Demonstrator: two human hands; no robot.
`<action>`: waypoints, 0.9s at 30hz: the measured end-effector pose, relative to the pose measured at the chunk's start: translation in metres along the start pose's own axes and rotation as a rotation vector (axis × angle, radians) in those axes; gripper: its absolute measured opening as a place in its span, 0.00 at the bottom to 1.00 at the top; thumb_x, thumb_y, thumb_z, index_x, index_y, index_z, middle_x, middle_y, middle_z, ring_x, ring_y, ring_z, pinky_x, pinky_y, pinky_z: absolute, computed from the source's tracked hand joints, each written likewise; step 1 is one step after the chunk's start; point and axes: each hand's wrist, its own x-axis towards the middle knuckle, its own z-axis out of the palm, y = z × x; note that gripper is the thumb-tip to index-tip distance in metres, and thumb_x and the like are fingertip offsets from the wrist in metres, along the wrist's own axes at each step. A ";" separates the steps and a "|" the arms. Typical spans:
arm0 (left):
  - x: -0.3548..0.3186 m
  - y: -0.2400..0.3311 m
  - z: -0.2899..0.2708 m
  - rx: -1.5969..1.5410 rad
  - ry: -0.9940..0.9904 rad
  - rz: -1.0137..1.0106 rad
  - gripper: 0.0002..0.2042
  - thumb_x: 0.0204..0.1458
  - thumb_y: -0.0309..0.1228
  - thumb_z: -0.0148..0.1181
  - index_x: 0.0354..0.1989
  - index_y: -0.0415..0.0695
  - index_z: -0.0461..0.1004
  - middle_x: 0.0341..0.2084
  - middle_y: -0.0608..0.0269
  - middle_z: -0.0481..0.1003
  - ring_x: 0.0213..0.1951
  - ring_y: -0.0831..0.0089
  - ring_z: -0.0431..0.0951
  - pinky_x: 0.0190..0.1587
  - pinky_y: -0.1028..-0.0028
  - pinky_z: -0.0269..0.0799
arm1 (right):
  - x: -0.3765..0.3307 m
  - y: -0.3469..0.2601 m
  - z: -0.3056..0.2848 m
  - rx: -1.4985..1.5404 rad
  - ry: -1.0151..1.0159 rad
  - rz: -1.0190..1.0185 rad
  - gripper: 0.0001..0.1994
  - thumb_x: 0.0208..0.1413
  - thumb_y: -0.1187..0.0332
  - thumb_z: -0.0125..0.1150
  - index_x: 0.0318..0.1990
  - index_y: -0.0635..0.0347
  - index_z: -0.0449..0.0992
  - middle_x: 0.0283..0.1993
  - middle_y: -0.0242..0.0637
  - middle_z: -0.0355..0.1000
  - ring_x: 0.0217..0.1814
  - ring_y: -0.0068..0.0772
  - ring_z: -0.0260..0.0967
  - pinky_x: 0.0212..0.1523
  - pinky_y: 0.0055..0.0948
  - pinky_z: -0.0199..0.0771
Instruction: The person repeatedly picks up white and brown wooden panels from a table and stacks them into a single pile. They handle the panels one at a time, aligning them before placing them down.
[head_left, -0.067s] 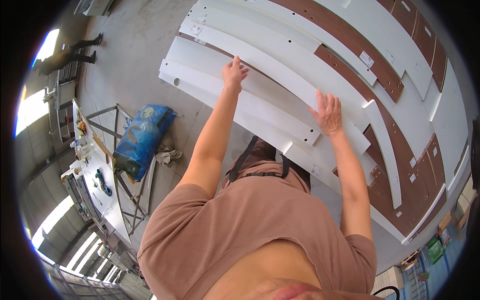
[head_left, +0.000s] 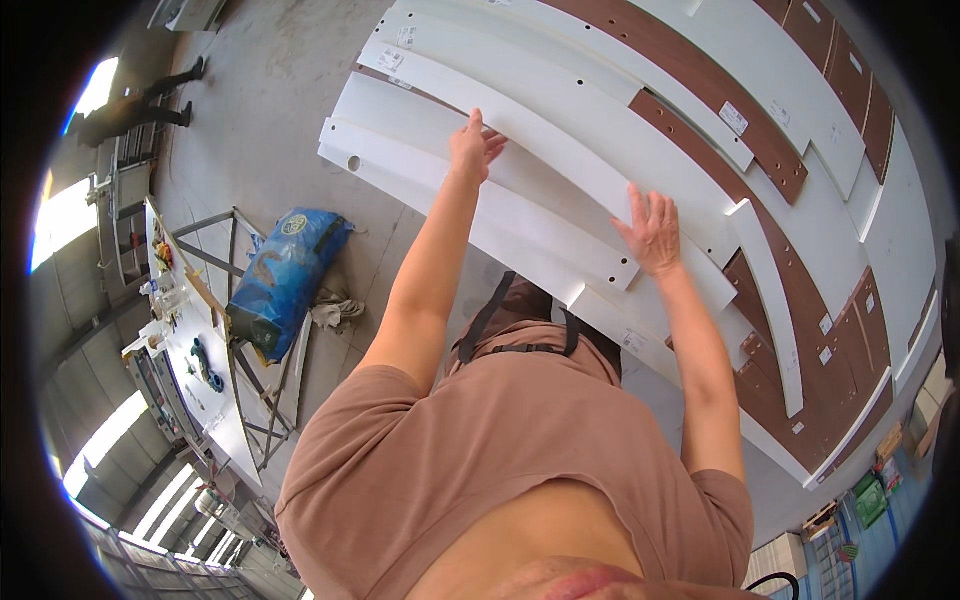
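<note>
On the grey concrete floor (head_left: 270, 90), a spread of flat furniture panels lies side by side: long, smooth white boards and dark brown wood-grain strips (head_left: 700, 85), several bearing small white stickers. The fisheye lens bends their straight edges. The landmark is the long white panel (head_left: 560, 150) that both hands rest on; it is matte, narrow, with a few small drilled holes along its face.

The left hand (head_left: 476, 148) lies flat on this panel toward its far end, fingers extended and slightly spread, gripping nothing. The right hand (head_left: 655, 235) lies palm-down on the same panel nearer its squared-off near end, fingers splayed open, pressing on the surface rather than clasping an edge.

Just below the long white panel, overlapping stacked white boards (head_left: 400, 160) show, one with a single round hole near its corner. Beyond the panel, at least four brown strips alternate with white ones. A short white strip (head_left: 775, 300) lies crosswise to the right of the panel's near end.

Left of the panel, well apart from it, one blue sack (head_left: 285, 275) leans in a grey metal frame, a crumpled rag (head_left: 335, 312) beside it. Farther left stands a long white workbench (head_left: 215, 400) cluttered with small items too small to tell. Another person's legs (head_left: 150, 105) show far left of the panel.
</note>
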 end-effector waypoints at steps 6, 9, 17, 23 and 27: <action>0.001 -0.016 -0.020 0.049 0.042 -0.003 0.17 0.63 0.35 0.56 0.50 0.34 0.66 0.42 0.51 0.75 0.41 0.58 0.79 0.46 0.57 0.77 | -0.019 -0.035 0.005 0.085 -0.009 -0.001 0.35 0.47 0.55 0.72 0.61 0.62 0.68 0.50 0.46 0.63 0.51 0.47 0.62 0.53 0.42 0.67; -0.001 -0.023 -0.046 0.047 0.103 -0.006 0.17 0.62 0.33 0.57 0.51 0.32 0.65 0.42 0.49 0.75 0.40 0.57 0.80 0.45 0.55 0.79 | -0.025 -0.044 0.015 0.107 -0.035 -0.001 0.35 0.46 0.55 0.73 0.61 0.60 0.69 0.51 0.46 0.64 0.52 0.46 0.63 0.52 0.42 0.68; -0.005 0.000 -0.047 0.353 0.067 -0.037 0.17 0.63 0.31 0.56 0.45 0.23 0.69 0.38 0.42 0.78 0.37 0.55 0.83 0.34 0.64 0.85 | -0.028 -0.050 0.030 0.026 -0.072 0.047 0.34 0.47 0.54 0.72 0.62 0.57 0.69 0.52 0.46 0.65 0.54 0.46 0.64 0.52 0.42 0.68; 0.001 0.012 -0.055 0.520 0.084 0.046 0.16 0.57 0.30 0.61 0.33 0.23 0.74 0.28 0.44 0.80 0.24 0.59 0.83 0.24 0.72 0.83 | -0.024 -0.057 0.021 0.020 -0.124 0.133 0.34 0.47 0.54 0.72 0.62 0.56 0.69 0.53 0.43 0.65 0.57 0.46 0.63 0.56 0.44 0.65; 0.019 0.015 -0.059 0.469 0.130 -0.007 0.16 0.56 0.31 0.62 0.32 0.25 0.75 0.26 0.46 0.79 0.23 0.61 0.83 0.22 0.73 0.80 | -0.023 -0.065 0.021 0.051 -0.069 0.216 0.34 0.46 0.55 0.72 0.61 0.57 0.69 0.55 0.43 0.65 0.59 0.46 0.63 0.59 0.45 0.63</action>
